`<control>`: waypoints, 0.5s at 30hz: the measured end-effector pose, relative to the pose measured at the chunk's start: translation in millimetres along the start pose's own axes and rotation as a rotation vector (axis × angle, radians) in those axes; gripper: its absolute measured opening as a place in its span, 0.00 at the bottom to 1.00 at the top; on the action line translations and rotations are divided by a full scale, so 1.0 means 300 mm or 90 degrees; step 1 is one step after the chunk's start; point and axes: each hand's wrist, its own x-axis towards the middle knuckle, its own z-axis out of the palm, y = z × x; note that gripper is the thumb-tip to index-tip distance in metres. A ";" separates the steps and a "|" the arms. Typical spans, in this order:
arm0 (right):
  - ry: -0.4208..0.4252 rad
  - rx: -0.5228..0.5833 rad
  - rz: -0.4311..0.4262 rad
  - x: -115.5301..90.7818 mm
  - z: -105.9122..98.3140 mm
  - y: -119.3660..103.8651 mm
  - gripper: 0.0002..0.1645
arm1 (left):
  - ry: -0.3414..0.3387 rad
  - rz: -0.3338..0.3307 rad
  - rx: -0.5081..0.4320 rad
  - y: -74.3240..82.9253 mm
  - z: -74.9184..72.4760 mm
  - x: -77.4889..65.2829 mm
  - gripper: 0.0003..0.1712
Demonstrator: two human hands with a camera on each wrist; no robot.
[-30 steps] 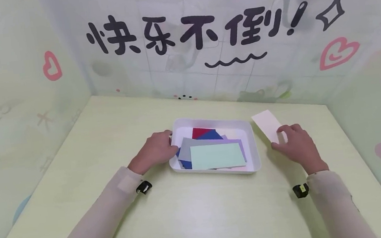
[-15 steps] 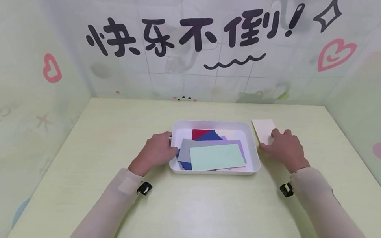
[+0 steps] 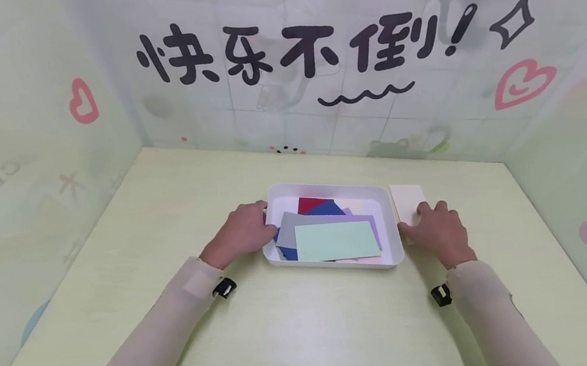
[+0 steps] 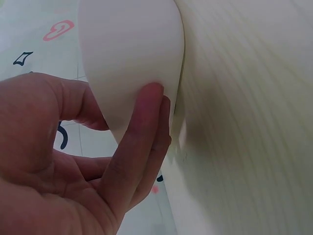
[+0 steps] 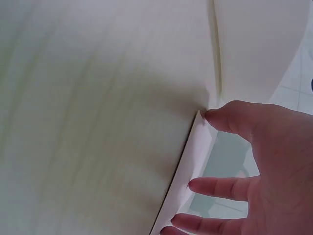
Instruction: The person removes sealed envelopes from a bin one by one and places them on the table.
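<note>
In the head view my left hand (image 3: 241,229) grips the left end of a shallow white tray (image 3: 390,220) that stands on the table. The left wrist view has the fingers and thumb on both sides of the tray wall (image 4: 132,39). Coloured cards lie in the tray, with a pale green card (image 3: 336,240) on top, over grey, blue and red ones. My right hand (image 3: 439,229) rests on a white card (image 3: 407,196) that lies flat beside the tray's right end. In the right wrist view its spread fingertips and thumb touch that card (image 5: 190,156) near its edge.
The pale wooden table (image 3: 291,342) runs back to a printed backdrop (image 3: 285,117) with dark lettering and hearts. More printed curtain hangs along the left and right sides. A black wrist strap fitting (image 3: 441,295) shows below the right sleeve.
The white card came down from a tilt and moved left, to lie flat next to the tray, together with my right hand. My left hand and the tray have stayed put.
</note>
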 end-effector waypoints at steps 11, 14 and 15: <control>0.120 -0.016 -0.077 -0.027 -0.047 -0.049 0.31 | 0.009 -0.003 0.005 -0.011 0.013 0.006 0.18; 0.150 -0.008 -0.118 -0.038 -0.054 -0.086 0.28 | 0.011 -0.003 0.006 -0.013 0.015 0.008 0.19; 0.158 0.002 -0.135 -0.040 -0.054 -0.098 0.27 | 0.012 -0.002 0.006 -0.014 0.016 0.008 0.19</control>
